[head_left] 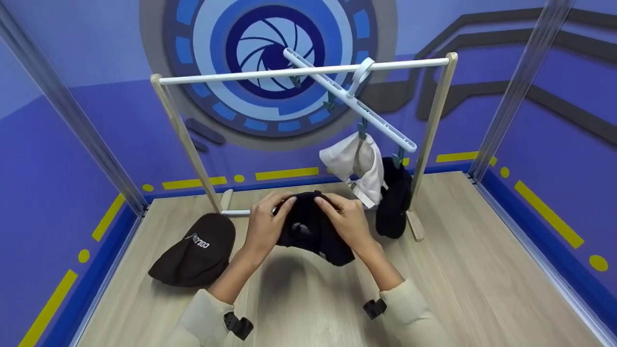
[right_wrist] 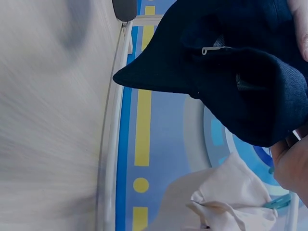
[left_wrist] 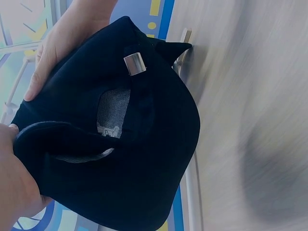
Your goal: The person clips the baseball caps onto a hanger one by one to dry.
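A black cap [head_left: 311,221] is held up above the table between both hands. My left hand [head_left: 265,221] pinches its upper left edge, thumb on the near side. At the upper right edge, my right hand [head_left: 349,221] pinches it the same way. In the left wrist view the cap [left_wrist: 159,178] shows a metal strap buckle [left_wrist: 135,64] and the opening at its back. A white cap [head_left: 371,176] and another black cap [head_left: 395,207] hang from clips on a white hanger [head_left: 378,121], behind my right hand.
A dark brown cap [head_left: 212,262] with white lettering lies on the wooden table [head_left: 491,270], left of my left forearm. The hanger hooks over the white bar [head_left: 231,76] of a rack with wooden legs. Two more green clips are on the hanger. Blue printed walls surround the table.
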Tool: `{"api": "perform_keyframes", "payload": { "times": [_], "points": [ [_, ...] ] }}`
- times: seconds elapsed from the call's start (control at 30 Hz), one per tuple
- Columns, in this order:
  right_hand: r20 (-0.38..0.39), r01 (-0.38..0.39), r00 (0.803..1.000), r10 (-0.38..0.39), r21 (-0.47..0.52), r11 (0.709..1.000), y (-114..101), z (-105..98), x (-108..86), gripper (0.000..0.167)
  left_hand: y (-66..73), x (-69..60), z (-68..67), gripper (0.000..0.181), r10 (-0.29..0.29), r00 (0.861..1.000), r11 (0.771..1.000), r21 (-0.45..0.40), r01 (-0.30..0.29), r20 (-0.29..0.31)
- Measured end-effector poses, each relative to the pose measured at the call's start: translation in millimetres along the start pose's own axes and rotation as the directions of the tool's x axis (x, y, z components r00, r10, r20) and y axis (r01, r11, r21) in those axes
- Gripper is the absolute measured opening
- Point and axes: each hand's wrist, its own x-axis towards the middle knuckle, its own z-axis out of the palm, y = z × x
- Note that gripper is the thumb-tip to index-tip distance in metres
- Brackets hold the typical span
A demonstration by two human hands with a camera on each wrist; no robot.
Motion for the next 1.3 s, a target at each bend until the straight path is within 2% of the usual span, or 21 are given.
{"api": "perform_keyframes", "payload": {
  "times": [0.1,0.33,0.63,0.8,1.1,1.3],
  "points": [
    [0.003,0.002,1.0,-0.002,-0.001,1.0,0.4,-0.8,0.5,0.015,-1.1,0.8,0.8,0.018,0.012,1.0,1.0,-0.003,-0.012,-0.001],
    [0.013,0.002,1.0,-0.002,-0.004,1.0,-1.7,-3.7,4.7,0.017,2.2,4.1,-0.5,0.018,0.0,1.0,1.0,0.016,0.0,-0.003],
    [0.017,0.01,1.0,-0.01,-0.018,1.0,-2.5,-4.4,9.1,0.017,2.3,5.9,-1.3,0.017,0.027,1.0,1.0,0.0,-0.027,-0.01],
    [0.038,-0.004,0.999,0.005,-0.029,1.0,-0.8,-4.3,8.4,0.018,-1.6,2.7,0.8,0.018,0.007,1.0,1.0,0.001,-0.007,-0.012],
    [0.026,0.024,0.999,-0.024,-0.018,1.0,2.5,-5.4,9.3,0.016,-4.2,4.7,4.6,0.019,0.0,1.0,1.0,-0.019,0.0,-0.005],
    [0.029,-0.014,0.999,0.014,-0.011,1.0,3.7,-5.2,8.5,0.017,-3.6,5.8,5.6,0.02,-0.031,0.999,0.999,-0.02,0.032,0.013]
  ]
}}
